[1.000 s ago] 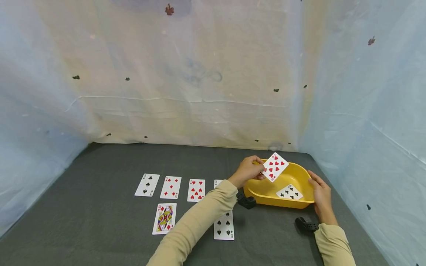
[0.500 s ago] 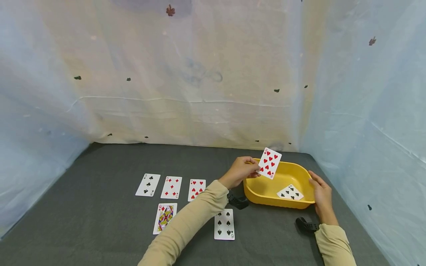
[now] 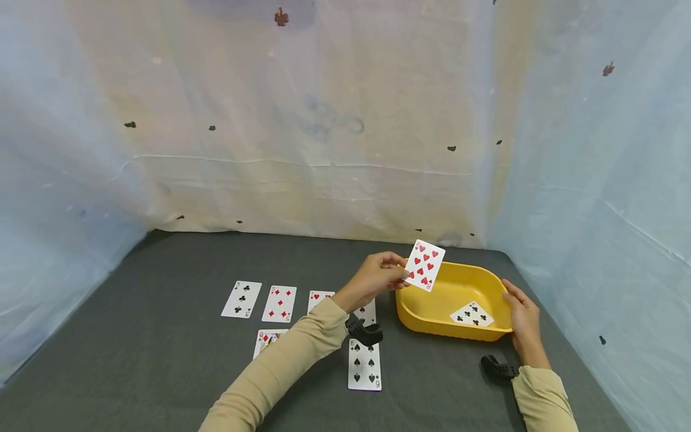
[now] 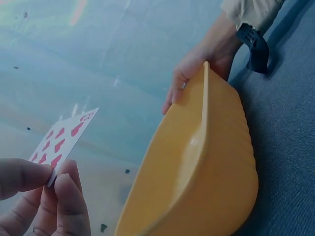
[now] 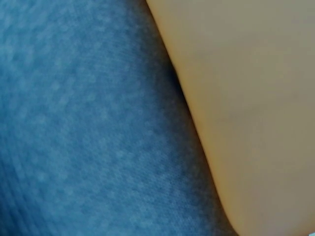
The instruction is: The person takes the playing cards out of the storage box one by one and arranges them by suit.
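Observation:
My left hand [image 3: 379, 276] pinches a playing card, the eight of hearts [image 3: 424, 265], by its lower left corner between thumb and fingers. In the head view the card overlaps the left end of a yellow plastic tub [image 3: 426, 327]; in the left wrist view the card [image 4: 60, 141] is apart from the tub's wall. My right hand [image 3: 525, 323] grips the tub's right rim, with fingers over the edge. Inside the tub lies a clubs card [image 3: 472, 314], face up. The right wrist view holds only a blurred tub side [image 5: 256, 118] and dark cloth.
On the dark cloth [image 3: 135, 336], face up, lie the three of clubs [image 3: 241, 299], five of diamonds [image 3: 279, 304] and seven of hearts [image 3: 320, 296]. My left sleeve partly covers the queen of diamonds [image 3: 264, 341] and a spades card [image 3: 368, 312]. Nearer is the six of spades [image 3: 364, 372].
My left hand has moved left with the eight of hearts, from over the tub toward its left end, and the card has turned more upright. The right hand keeps its grip on the rim.

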The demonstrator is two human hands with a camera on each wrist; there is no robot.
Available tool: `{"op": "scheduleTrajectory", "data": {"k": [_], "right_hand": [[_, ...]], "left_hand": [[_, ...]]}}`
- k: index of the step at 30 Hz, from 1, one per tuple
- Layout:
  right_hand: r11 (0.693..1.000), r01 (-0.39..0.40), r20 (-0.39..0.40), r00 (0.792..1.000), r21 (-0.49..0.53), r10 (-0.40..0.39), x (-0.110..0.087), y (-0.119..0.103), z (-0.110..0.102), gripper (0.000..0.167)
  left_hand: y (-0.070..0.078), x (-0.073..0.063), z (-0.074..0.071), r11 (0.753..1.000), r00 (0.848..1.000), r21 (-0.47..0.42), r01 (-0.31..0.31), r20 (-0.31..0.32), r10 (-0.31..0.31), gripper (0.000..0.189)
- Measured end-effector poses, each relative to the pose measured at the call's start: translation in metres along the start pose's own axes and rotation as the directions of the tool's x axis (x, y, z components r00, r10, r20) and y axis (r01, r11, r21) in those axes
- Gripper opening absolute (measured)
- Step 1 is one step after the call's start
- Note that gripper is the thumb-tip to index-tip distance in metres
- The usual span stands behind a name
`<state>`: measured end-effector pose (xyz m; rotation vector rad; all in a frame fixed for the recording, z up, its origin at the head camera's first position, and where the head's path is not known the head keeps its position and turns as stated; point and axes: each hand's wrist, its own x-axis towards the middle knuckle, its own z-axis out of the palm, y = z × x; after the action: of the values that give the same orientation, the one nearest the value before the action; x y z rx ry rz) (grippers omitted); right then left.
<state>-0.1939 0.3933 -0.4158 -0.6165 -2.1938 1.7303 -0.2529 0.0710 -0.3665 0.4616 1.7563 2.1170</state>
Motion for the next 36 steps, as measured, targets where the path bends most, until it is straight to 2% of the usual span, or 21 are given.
{"op": "scheduleTrajectory", "data": {"k": [6, 11, 17, 26, 32, 36], "right_hand": [[1.0, -0.014, -0.011, 1.0, 0.008, 0.014, -0.001, -0.001, 0.002, 0.047], [0.999, -0.013, -0.009, 1.0, 0.032, 0.013, -0.002, -0.002, 0.001, 0.048], [1.0, -0.013, -0.005, 1.0, 0.011, 0.013, -0.002, 0.0, 0.0, 0.048], [1.0, -0.013, 0.003, 1.0, 0.013, 0.013, -0.001, -0.001, 0.001, 0.048], [1.0, -0.017, -0.001, 1.0, 0.007, 0.017, 0.0, -0.001, 0.001, 0.048], [1.0, -0.02, -0.005, 1.0, 0.009, 0.02, 0.0, -0.001, 0.001, 0.048]], "left_hand": [[0.005, -0.014, -0.014, 0.999, 1.0, -0.028, -0.023, 0.008, 0.023, 0.016], [0.007, -0.029, -0.025, 0.999, 1.0, -0.035, -0.014, 0.027, 0.015, 0.013], [0.008, -0.051, -0.046, 0.999, 0.999, -0.045, 0.002, 0.043, 0.0, 0.011], [0.007, -0.082, -0.077, 1.0, 1.0, 0.014, 0.025, 0.007, -0.025, 0.013], [0.002, -0.109, -0.091, 0.997, 0.998, 0.046, 0.055, 0.003, -0.056, 0.017], [-0.005, -0.127, -0.099, 0.994, 0.997, 0.085, 0.075, -0.022, -0.073, 0.024]]}}
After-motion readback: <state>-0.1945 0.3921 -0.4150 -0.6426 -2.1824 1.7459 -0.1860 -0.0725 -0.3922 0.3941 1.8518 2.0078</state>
